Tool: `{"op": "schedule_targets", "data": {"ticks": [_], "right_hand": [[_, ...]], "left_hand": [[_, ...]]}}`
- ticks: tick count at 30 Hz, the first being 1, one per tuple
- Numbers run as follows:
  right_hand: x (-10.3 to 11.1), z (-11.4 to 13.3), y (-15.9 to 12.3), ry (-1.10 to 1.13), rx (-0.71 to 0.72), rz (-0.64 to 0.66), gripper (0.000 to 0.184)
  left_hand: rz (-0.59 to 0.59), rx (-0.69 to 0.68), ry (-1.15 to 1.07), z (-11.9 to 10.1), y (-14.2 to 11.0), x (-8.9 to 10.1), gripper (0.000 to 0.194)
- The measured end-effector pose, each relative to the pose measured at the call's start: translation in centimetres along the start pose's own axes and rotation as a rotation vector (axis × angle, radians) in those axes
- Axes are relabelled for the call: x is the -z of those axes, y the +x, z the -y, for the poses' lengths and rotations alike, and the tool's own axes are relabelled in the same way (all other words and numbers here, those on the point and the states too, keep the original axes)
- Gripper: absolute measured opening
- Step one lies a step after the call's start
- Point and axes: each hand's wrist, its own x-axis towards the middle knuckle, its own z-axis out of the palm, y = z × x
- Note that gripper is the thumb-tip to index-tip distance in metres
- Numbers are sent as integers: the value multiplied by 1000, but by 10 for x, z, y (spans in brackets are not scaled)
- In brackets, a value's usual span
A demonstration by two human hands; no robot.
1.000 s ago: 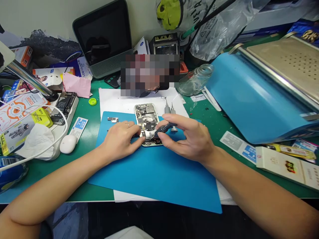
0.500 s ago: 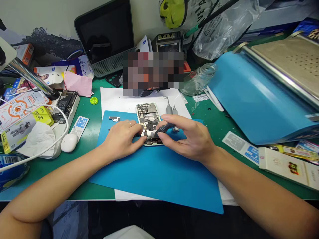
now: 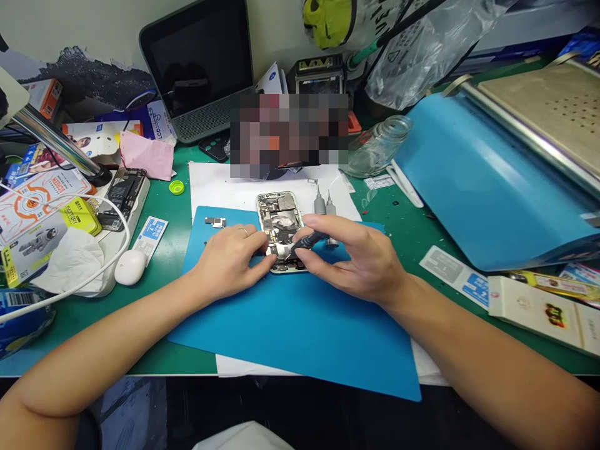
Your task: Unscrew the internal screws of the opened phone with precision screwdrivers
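An opened smartphone (image 3: 282, 212) lies on the blue mat (image 3: 281, 325) with its inner parts bare. At its lower left edge, my left hand (image 3: 233, 257) grips it, thumb and curled fingers against the frame. Between the thumb and fingers of my right hand (image 3: 359, 259) is a slim black tool (image 3: 310, 240) with a ribbed grip. Its front end points at the lower part of the phone; the tip is too small to make out. Behind my right fingers are two grey screwdrivers (image 3: 319, 203), tips pointing away from me. A small metal phone part (image 3: 215, 222) rests on the mat's upper left.
Left of the mat are a white earbud case (image 3: 130, 267), a white cable, another opened phone (image 3: 122, 197) and boxes. Beyond it stand a tablet-like screen (image 3: 199, 62) and a glass jar (image 3: 382, 147). A rolled blue mat (image 3: 450, 181) and a cigarette box (image 3: 539, 312) are right.
The view has shifted slightly, so the scene sits a little further right. Both hands keep their grip and place at the phone, with hardly any visible movement.
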Motion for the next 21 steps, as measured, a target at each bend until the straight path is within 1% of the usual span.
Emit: {"op": "schedule_targets", "data": {"ticks": [10, 16, 19, 21], "right_hand": [[0, -5, -2, 43, 41, 14, 74], [3, 0, 1, 92, 16, -11, 63], [4, 0, 3, 99, 25, -20, 62], [4, 0, 5, 91, 46, -25, 59]], "left_hand": [[11, 6, -3, 0, 0, 0, 18], [4, 2, -2, 0, -1, 1, 17], [-2, -4, -1, 1, -1, 0, 16], [-4, -5, 0, 1, -1, 0, 17]]}}
